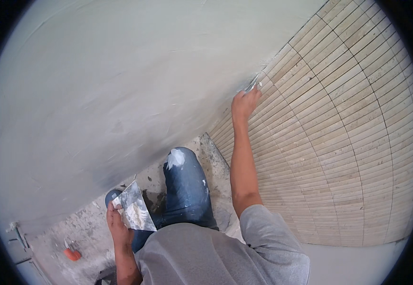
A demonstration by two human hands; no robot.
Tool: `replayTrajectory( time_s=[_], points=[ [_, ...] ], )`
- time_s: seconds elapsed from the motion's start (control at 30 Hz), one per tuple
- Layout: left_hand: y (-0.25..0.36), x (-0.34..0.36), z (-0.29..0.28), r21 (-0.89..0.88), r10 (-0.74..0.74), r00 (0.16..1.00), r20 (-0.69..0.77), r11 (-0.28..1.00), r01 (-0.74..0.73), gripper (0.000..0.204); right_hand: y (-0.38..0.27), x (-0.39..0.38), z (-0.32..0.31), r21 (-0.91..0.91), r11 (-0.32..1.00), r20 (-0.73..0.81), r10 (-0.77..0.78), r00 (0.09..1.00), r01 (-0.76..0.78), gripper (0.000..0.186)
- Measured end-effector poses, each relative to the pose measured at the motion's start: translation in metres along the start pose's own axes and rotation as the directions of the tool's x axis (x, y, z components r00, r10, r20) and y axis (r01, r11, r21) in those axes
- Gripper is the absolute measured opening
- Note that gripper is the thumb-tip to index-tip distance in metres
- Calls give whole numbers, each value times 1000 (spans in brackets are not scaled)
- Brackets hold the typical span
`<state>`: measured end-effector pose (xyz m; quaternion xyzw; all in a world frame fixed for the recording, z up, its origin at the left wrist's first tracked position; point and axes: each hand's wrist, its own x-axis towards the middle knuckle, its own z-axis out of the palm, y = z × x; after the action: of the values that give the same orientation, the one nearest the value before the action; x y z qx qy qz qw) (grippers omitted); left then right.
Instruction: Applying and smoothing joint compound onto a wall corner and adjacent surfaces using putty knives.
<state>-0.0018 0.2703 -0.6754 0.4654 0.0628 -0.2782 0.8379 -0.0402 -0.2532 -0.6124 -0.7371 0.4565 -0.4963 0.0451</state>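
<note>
One plate [133,192] in left fingers [113,216].

A smooth, pale-grey plastered wall [121,95], left, meets a beige wall of narrow rectangular tiles [330,142], right, along a slanting seam. At that seam is the right hand [246,102], a slim, metallic-looking tool [252,86] in its grip. At lower left, beside a leg in blue denim [186,192], the left hand [117,227] holds a flat, four-sided grey sheet [134,191] with white paste [135,213] on it. Farther left, an orange object [72,255] lies on the dusty grey floor [85,232].
</note>
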Motion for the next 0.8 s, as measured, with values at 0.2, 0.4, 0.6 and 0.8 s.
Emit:
replayTrajectory(
  time_s=[0.2, 0.4, 0.6, 0.8],
  points=[
    [1, 2, -4, 21, -5, 999, 43, 1000, 4, 30, -11, 5, 14, -27, 998, 32, 54, 998, -54, 53],
    [-3, 3, -11, 43, -14, 1000, 14, 999, 14, 36, -11, 7, 8, -32, 997, 123, 78, 989, -75, 57],
    [0, 2, -6, 58, -15, 1000, 27, 998, 14, 39, 0, -35, -15, 132, 989, 210, -90, 974, 63, 61],
    [-7, 5, -12, 69, -4, 995, 103, 998, -3, 40, 13, -24, -7, -34, 986, -6, -163, 987, 162, 62]
  ],
)
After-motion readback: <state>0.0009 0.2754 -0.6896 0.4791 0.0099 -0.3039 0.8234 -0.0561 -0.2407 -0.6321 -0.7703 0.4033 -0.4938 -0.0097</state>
